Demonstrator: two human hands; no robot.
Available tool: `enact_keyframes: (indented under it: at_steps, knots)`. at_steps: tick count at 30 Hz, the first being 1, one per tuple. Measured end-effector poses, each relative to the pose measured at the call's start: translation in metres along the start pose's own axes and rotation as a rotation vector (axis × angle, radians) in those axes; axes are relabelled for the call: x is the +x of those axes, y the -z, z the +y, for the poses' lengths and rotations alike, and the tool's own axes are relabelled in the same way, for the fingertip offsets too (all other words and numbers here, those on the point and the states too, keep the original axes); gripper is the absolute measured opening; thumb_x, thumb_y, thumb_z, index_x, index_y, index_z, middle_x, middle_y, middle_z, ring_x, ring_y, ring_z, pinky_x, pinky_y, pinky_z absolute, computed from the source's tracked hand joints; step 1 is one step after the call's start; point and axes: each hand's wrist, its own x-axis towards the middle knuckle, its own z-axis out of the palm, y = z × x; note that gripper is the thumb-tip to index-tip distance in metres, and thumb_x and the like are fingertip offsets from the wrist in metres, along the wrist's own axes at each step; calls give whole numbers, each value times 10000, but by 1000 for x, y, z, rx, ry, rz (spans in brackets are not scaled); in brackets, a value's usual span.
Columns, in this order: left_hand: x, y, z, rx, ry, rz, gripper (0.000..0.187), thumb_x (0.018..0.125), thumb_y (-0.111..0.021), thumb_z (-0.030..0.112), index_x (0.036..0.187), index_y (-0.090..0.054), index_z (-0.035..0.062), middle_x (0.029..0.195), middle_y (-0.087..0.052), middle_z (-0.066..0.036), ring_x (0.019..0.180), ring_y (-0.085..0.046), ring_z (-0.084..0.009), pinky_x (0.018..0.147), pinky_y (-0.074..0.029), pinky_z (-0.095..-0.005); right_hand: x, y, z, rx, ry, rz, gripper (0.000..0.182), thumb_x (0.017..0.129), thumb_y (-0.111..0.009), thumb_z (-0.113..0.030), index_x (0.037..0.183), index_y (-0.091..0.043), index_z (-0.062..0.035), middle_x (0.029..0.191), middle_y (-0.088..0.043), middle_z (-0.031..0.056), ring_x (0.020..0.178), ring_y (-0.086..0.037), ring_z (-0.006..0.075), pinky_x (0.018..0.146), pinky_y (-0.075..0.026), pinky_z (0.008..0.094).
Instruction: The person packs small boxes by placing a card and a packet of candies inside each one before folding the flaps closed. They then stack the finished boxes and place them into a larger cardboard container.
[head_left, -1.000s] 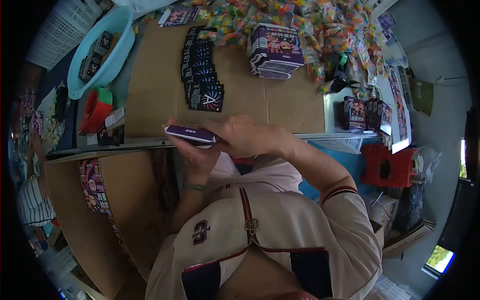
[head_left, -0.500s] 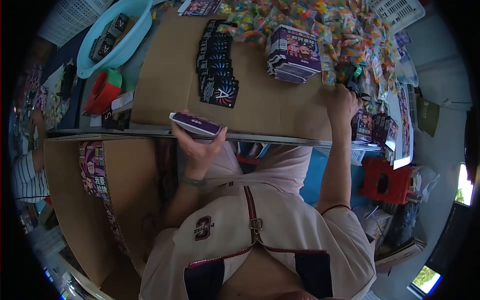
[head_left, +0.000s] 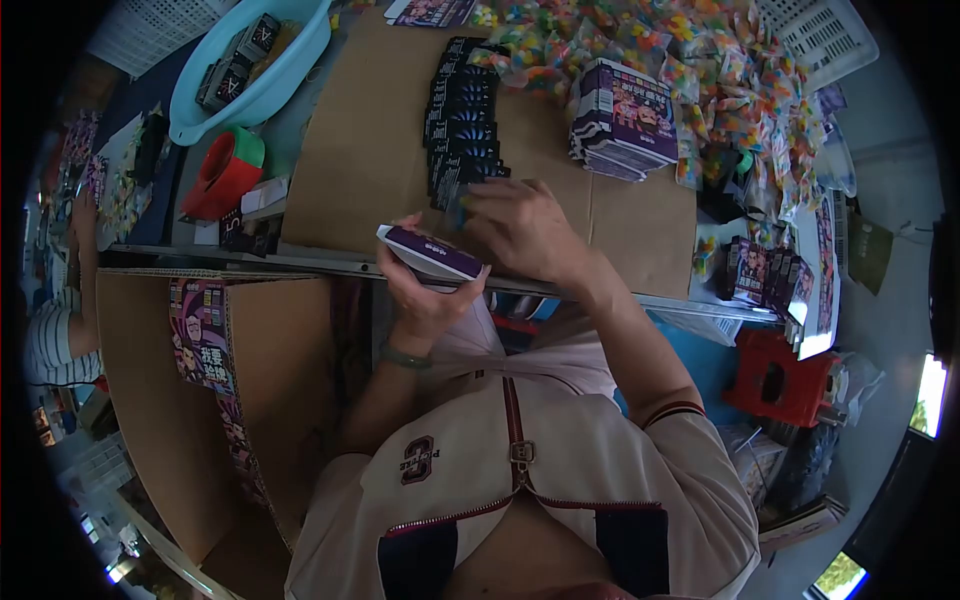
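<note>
A purple and white flat box (head_left: 432,252) is held in my left hand (head_left: 425,300), fingers around its edges, at the table's front edge. My right hand (head_left: 520,225) is just right of it, over the near end of a row of overlapping black cards (head_left: 463,120). Its fingers are curled and blurred, and something small and dark at their tips cannot be made out. Behind and to the right stands a stack of purple printed boxes (head_left: 625,118). Small bags of colourful candy (head_left: 740,90) are heaped beyond it.
A blue basin (head_left: 190,125) holding black packs and a red and green tape roll (head_left: 225,175) lie left. An open carton (head_left: 270,370) stands below the table's left edge. Small purple packs (head_left: 750,270) lie right. Another person's striped sleeve (head_left: 50,340) shows far left.
My right hand has moved left from the candy heap's near edge to the near end of the black cards. My left hand still holds the box. The camera view has shifted slightly.
</note>
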Motion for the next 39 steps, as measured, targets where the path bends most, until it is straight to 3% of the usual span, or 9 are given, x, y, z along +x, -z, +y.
enact_keyframes:
  at_steps: [3,6,10,13,19,28,33,37,39]
  knots:
    - [2,-1,0,35,0,-20,1029,638,-870,227,1350,-195,-85,1279,-427,-250,1081,-526,-324,935,-457,-413,18,-17,18,-90,-55,265,347,833,-653,-161,1155,-620,-36,1266,-588,126,1222,-528,298,997,-384,491]
    - [2,-2,-5,47,-20,-47,1059,640,-857,210,1377,-147,-64,1300,-398,-250,1122,-490,-325,972,-424,-429,11,-28,14,-349,9,129,403,828,-659,-165,1199,-589,-23,1303,-567,129,1229,-519,301,999,-368,531]
    - [-2,0,-8,-35,-8,-76,1087,645,-842,196,1403,-99,-40,1318,-367,-251,1159,-452,-323,1007,-388,-443,-2,-28,4,-271,-18,63,435,820,-668,-158,1226,-576,-33,1300,-567,129,1248,-494,305,1003,-356,548]
    - [-2,-1,-9,-4,-8,-72,1088,649,-839,206,1403,-95,-40,1320,-364,-255,1167,-451,-327,1019,-386,-444,-4,-28,5,-228,-12,222,449,808,-679,-148,1232,-576,-41,1288,-571,131,1266,-466,308,1011,-345,551]
    - [-1,2,-6,-11,38,-104,1079,646,-838,206,1397,-102,-41,1322,-363,-252,1193,-441,-335,1042,-376,-450,4,-16,5,-150,-32,67,515,786,-722,-192,1254,-567,-43,1316,-558,138,1291,-446,317,1050,-318,552]
    - [-3,-1,-9,-45,31,-81,1072,635,-843,188,1389,-117,-47,1323,-365,-240,1208,-437,-331,1054,-367,-451,8,-14,10,-170,74,139,636,682,-803,-240,1246,-582,-47,1230,-584,137,1198,-502,305,1000,-363,481]
    - [-4,-1,-9,-41,18,-73,1069,625,-851,174,1387,-136,-52,1334,-365,-233,1207,-443,-323,1049,-374,-445,34,2,16,-189,-136,-80,745,534,-878,-292,1177,-607,-29,1077,-565,108,1088,-523,299,938,-403,415]
    - [4,2,3,31,-11,-52,1058,619,-855,155,1389,-158,-44,1370,-356,-233,1207,-449,-314,1033,-392,-428,35,0,19,-168,-80,-71,673,526,-881,-279,1091,-620,-23,1020,-566,119,1071,-531,318,903,-424,402]
    - [4,4,7,-5,62,-45,1055,616,-855,151,1392,-166,-39,1381,-353,-237,1212,-448,-312,1027,-397,-420,27,4,14,-78,-138,-124,608,621,-832,-291,1102,-579,-19,1056,-564,173,1032,-552,348,907,-422,444]
